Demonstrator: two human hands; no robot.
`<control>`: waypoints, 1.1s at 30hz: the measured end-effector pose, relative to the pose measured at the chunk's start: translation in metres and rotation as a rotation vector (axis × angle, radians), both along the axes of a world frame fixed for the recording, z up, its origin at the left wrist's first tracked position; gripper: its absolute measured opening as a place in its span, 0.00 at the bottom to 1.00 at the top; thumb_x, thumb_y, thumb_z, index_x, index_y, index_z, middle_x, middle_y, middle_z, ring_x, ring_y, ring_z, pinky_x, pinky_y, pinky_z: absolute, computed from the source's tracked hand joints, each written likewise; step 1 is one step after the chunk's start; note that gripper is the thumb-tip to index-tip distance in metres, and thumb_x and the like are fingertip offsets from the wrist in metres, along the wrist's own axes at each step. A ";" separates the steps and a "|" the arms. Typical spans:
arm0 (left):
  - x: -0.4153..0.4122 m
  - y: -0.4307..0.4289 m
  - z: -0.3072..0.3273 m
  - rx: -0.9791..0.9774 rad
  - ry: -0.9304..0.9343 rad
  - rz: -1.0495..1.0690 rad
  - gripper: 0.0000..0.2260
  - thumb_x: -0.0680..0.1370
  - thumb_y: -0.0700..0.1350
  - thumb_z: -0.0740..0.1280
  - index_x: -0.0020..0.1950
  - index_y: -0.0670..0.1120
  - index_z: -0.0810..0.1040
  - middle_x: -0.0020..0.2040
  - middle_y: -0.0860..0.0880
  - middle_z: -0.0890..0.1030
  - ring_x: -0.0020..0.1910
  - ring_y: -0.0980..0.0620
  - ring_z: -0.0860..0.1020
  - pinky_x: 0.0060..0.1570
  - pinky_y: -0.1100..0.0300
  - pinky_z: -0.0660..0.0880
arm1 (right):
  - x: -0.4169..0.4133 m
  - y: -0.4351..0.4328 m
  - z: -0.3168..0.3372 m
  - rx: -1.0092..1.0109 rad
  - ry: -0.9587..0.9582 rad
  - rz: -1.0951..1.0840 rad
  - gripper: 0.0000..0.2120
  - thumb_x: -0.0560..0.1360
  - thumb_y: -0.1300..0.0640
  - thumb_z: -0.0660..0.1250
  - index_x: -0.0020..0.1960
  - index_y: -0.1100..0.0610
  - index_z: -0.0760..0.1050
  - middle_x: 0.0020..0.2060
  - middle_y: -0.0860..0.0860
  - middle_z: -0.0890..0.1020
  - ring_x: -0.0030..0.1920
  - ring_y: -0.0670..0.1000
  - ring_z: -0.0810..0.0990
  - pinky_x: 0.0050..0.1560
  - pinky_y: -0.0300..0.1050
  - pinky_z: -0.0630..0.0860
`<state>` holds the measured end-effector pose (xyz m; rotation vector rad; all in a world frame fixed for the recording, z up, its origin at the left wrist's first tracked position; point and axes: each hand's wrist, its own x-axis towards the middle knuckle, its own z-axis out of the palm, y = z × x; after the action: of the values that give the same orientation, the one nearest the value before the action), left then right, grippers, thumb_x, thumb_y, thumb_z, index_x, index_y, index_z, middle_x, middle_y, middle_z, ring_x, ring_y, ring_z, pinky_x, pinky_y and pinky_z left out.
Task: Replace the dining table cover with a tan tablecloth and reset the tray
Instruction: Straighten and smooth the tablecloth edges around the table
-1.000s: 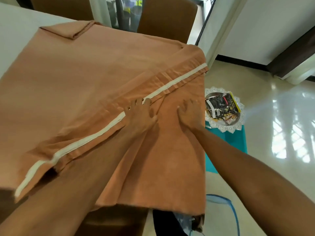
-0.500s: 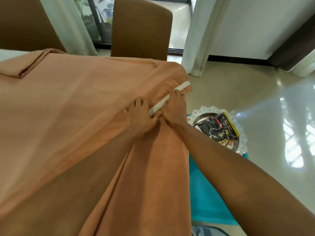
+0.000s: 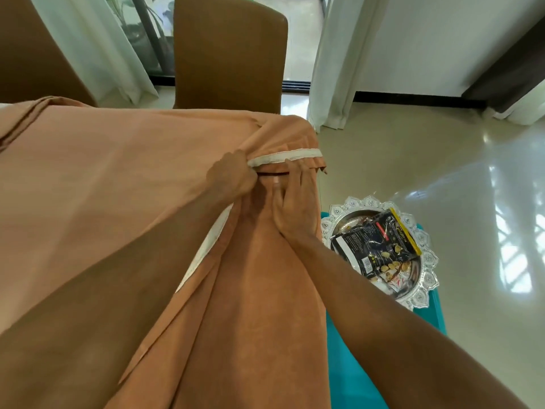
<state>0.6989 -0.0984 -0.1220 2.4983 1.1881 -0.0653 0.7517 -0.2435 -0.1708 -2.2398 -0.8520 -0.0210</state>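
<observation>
A tan tablecloth (image 3: 118,184) with a cream hem band lies over the dining table and hangs down its near right side. My left hand (image 3: 233,178) grips a bunch of the cloth at the cream band near the table's far right corner. Just right of it, my right hand (image 3: 295,199) holds the cloth's edge below the band, fingers pointing up; a dark strip of table edge shows between the hands. The silver scalloped tray (image 3: 424,252) sits low at the right on a teal surface (image 3: 362,361), with black snack packets (image 3: 380,246) in it.
A brown chair (image 3: 230,54) stands behind the table's far edge, another (image 3: 35,51) at far left. White curtains (image 3: 333,63) hang before a glass door. Glossy cream floor (image 3: 442,160) spreads to the right.
Both hands moved toward the table's far right corner, gathering the cloth. The left went from pressing flat to gripping the hem band. The camera swung closer and to the right.
</observation>
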 end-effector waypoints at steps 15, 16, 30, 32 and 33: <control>0.012 0.048 0.032 -0.599 -0.407 0.332 0.11 0.71 0.47 0.66 0.50 0.44 0.80 0.44 0.47 0.82 0.43 0.49 0.79 0.40 0.51 0.76 | 0.030 0.032 0.014 -0.182 0.063 0.065 0.23 0.81 0.45 0.58 0.72 0.55 0.69 0.71 0.54 0.72 0.71 0.56 0.69 0.73 0.58 0.65; 0.016 0.046 0.032 -0.508 -0.338 0.272 0.13 0.72 0.53 0.68 0.51 0.46 0.78 0.42 0.50 0.79 0.40 0.51 0.77 0.37 0.57 0.72 | 0.041 0.039 0.016 -0.188 0.042 0.080 0.21 0.81 0.47 0.58 0.70 0.55 0.71 0.68 0.54 0.75 0.68 0.56 0.72 0.70 0.57 0.68; 0.083 0.018 -0.022 0.294 -0.049 -0.075 0.19 0.79 0.57 0.61 0.67 0.49 0.68 0.61 0.45 0.75 0.58 0.43 0.74 0.51 0.48 0.70 | 0.087 0.061 -0.008 -0.347 -0.138 0.065 0.21 0.84 0.46 0.52 0.74 0.49 0.67 0.74 0.51 0.69 0.76 0.58 0.62 0.70 0.58 0.66; 0.089 0.024 -0.025 0.299 -0.110 -0.064 0.15 0.80 0.54 0.61 0.62 0.49 0.72 0.57 0.46 0.78 0.54 0.44 0.76 0.48 0.48 0.70 | 0.087 0.060 -0.006 -0.363 -0.150 0.063 0.21 0.83 0.46 0.52 0.73 0.48 0.68 0.74 0.51 0.69 0.75 0.58 0.62 0.68 0.59 0.69; 0.091 0.030 -0.024 0.215 -0.154 -0.039 0.13 0.79 0.53 0.62 0.60 0.49 0.75 0.54 0.47 0.79 0.52 0.44 0.78 0.47 0.50 0.70 | 0.087 0.061 -0.005 -0.371 -0.144 0.065 0.21 0.83 0.46 0.53 0.73 0.48 0.68 0.73 0.50 0.69 0.75 0.58 0.62 0.67 0.59 0.70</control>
<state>0.7903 -0.0686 -0.1460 2.6546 1.1353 0.2537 0.8387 -0.1822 -0.1754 -2.5781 -1.0786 0.0067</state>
